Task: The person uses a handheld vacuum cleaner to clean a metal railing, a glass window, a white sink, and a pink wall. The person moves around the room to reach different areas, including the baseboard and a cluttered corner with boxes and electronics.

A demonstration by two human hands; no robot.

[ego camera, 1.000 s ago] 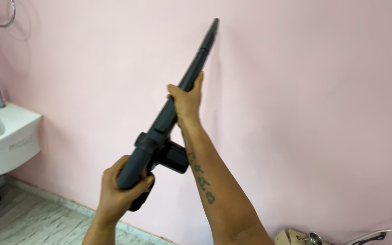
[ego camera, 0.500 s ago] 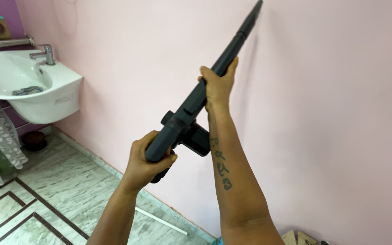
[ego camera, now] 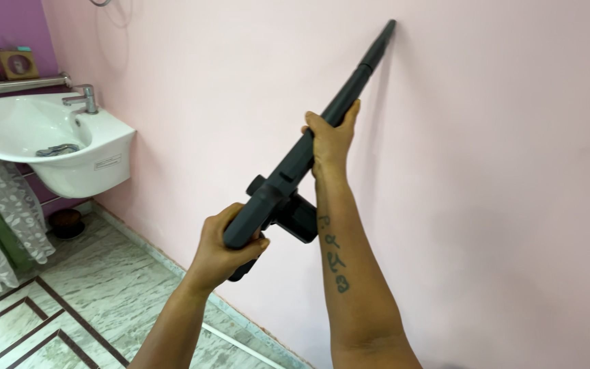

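I hold a dark grey handheld vacuum with a long narrow nozzle (ego camera: pixel 295 160) pointed up and to the right, its tip against the pink wall (ego camera: pixel 500 171). My left hand (ego camera: pixel 223 249) is wrapped around the rear handle at the lower end. My right hand (ego camera: pixel 329 140) grips the nozzle tube about halfway up, and the forearm carries a tattoo. The vacuum's round body sits between the two hands, partly hidden behind my right wrist.
A white wall-mounted sink (ego camera: pixel 49 147) with a chrome tap (ego camera: pixel 85 98) hangs at the left, a dark cloth lying in its basin. A white lace curtain (ego camera: pixel 1 219) hangs at the far left. Marble floor (ego camera: pixel 97 294) with dark inlay lines lies below.
The view has swung left and down, bringing the sink and floor into sight. The nozzle tip has dropped slightly along the wall. Both hands keep the same grip.
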